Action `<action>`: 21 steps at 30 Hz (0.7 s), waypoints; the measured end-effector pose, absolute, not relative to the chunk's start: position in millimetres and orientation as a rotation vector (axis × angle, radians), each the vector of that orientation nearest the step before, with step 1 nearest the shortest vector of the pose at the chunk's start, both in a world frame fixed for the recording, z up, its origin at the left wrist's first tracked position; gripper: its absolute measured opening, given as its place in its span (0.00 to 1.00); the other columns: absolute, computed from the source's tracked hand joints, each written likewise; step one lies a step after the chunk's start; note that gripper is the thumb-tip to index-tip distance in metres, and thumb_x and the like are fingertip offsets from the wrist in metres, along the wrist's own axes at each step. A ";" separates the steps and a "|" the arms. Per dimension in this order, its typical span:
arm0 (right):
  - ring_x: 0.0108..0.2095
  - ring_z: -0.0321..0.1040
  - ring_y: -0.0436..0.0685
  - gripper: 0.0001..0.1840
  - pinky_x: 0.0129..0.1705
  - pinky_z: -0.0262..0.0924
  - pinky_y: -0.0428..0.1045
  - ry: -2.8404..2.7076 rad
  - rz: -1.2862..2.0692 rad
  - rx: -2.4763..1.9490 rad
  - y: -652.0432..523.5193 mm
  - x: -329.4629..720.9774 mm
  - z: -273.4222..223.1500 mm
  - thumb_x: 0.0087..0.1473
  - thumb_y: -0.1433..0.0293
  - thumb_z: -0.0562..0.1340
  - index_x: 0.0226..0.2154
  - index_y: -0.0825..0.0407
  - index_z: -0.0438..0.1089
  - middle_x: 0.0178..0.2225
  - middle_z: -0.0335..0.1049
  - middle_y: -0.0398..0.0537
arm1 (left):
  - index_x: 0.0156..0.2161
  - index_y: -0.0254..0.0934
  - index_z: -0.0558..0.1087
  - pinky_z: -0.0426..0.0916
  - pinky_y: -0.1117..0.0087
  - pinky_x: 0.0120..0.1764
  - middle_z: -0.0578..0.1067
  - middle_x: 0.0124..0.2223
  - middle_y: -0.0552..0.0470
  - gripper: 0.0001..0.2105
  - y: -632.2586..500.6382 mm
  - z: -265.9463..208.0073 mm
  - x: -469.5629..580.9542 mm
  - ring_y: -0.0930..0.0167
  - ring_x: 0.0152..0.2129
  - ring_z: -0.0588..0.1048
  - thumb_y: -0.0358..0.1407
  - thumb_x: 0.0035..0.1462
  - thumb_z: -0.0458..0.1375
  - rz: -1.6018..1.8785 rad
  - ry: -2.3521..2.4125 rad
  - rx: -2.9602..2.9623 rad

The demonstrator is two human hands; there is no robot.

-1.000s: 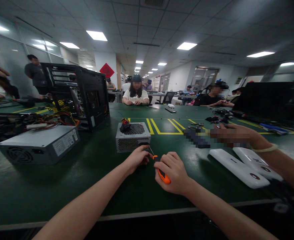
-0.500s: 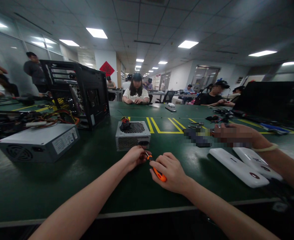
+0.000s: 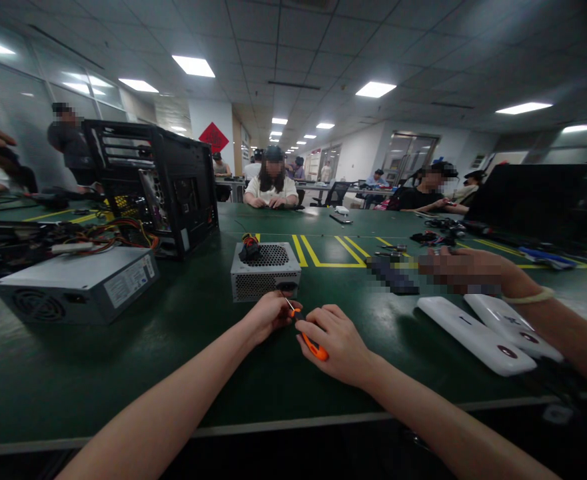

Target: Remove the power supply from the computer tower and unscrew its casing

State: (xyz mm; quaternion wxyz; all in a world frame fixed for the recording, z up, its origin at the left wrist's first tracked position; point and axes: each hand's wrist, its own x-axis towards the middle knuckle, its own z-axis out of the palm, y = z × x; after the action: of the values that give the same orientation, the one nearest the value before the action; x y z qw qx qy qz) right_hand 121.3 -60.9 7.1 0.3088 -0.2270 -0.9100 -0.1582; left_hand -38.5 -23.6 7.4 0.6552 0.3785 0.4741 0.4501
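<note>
My right hand (image 3: 336, 343) is closed around the orange and black handle of a screwdriver (image 3: 318, 348). The thin metal shaft slants up and left toward the fingers of my left hand (image 3: 272, 313). Those fingers are pinched together around the tip area; what lies between them is hidden. Just beyond both hands stands a small silver power supply (image 3: 243, 288) with a perforated top and front. Its power socket sits at the right of the near face, and a dark cable bundle (image 3: 250, 249) lies on top. My left fingertips overlap its lower front edge; contact cannot be made out.
At left are a larger grey power supply (image 3: 88, 283) and a black computer case (image 3: 153, 187). White power banks (image 3: 473, 333) lie on the right, beneath another person's arm (image 3: 568, 313). Behind that is a black monitor (image 3: 538, 207). Yellow tape marks the green table (image 3: 253, 400).
My right hand and the screwdriver have shifted slightly left. My left hand stays almost in place, and the small power supply has not moved.
</note>
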 end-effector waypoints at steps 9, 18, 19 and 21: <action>0.30 0.58 0.52 0.10 0.38 0.53 0.50 -2.508 -0.372 -0.594 -58.0 120.4 2.7 0.50 0.72 0.54 0.37 0.55 0.63 0.29 0.64 0.47 | 0.41 0.32 0.63 0.62 0.79 0.21 0.73 0.30 0.51 0.14 -22.7 5.6 -39.3 0.79 0.18 0.69 0.21 0.46 0.48 1.010 1.077 0.880; 0.31 0.57 0.53 0.07 0.38 0.53 0.52 -2.450 -0.320 -0.530 -62.1 121.3 11.0 0.48 0.70 0.55 0.30 0.53 0.67 0.28 0.60 0.47 | 0.41 0.33 0.62 0.62 0.79 0.22 0.72 0.31 0.51 0.13 -23.5 5.3 -36.9 0.80 0.18 0.68 0.23 0.48 0.48 1.004 1.085 0.901; 0.31 0.58 0.53 0.08 0.38 0.54 0.52 -2.441 -0.310 -0.533 -62.9 121.1 11.6 0.49 0.69 0.54 0.30 0.53 0.67 0.28 0.61 0.47 | 0.41 0.33 0.62 0.62 0.79 0.22 0.72 0.31 0.51 0.13 -23.3 5.0 -37.3 0.80 0.18 0.68 0.23 0.48 0.48 0.998 1.096 0.927; 0.31 0.59 0.53 0.10 0.39 0.54 0.52 -2.430 -0.289 -0.559 -63.7 120.7 11.4 0.51 0.67 0.54 0.34 0.54 0.66 0.29 0.63 0.48 | 0.40 0.34 0.63 0.61 0.78 0.22 0.71 0.29 0.52 0.11 -23.1 5.4 -41.2 0.78 0.19 0.68 0.25 0.49 0.48 0.939 1.186 1.071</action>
State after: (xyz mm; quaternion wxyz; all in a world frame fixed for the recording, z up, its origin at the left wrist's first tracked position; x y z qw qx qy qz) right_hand 120.7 -63.7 11.4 0.3106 -0.2117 -0.9202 -0.1094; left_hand -41.2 -23.1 5.4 0.6004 0.4619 0.5118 0.4053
